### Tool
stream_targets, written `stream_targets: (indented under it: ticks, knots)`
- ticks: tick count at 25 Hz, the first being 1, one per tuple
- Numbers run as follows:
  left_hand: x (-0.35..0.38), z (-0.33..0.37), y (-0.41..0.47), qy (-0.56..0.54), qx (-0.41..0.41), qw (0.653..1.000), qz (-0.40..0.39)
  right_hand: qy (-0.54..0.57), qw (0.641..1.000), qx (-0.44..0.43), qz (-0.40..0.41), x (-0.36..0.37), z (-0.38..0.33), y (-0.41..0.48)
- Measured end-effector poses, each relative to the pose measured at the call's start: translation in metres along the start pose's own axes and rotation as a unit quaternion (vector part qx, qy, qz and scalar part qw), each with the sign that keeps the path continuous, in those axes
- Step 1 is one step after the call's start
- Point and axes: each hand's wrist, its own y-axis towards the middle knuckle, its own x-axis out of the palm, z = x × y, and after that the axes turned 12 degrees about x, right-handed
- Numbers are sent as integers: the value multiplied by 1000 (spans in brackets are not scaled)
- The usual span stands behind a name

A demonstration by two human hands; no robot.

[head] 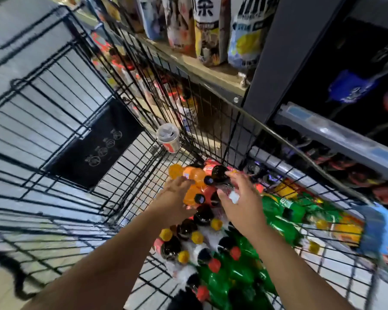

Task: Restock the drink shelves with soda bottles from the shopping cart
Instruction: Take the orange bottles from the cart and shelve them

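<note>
Bottles [238, 271] sit heaped loose in the near right of the cart [76, 113], with the shelves [211, 71] just past its far side. Right hand [242, 198] hovers spread wide, holding nothing. Left hand [173, 198] lies over an orange bottle [196, 175], too blurry to tell if it's gripping. Reckon yanking one out could send the stacked ones rolling

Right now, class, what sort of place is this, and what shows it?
Most likely a shop's drinks aisle: a wire shopping cart holds loose soda bottles, and stocked shelves with price strips stand right beside it.
</note>
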Motion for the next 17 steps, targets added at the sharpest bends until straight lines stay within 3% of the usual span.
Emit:
stream_targets:
  ticks: [5, 8, 12, 17]
  knots:
    - [23, -26, 14, -2, 61, 998, -26, -19, 999, 41, -14, 42, 13, 35]
    - [31, -22, 24, 22, 51, 998, -29, -10, 997, 67, -28, 56, 18, 43]
    - [35, -7, 37, 77, 20, 995, -62, -26, 996, 83, 20, 65, 19, 43]
    - [30, -3, 31, 63, 52, 995, -51, -138, 988, 62, -23, 65, 3, 58]
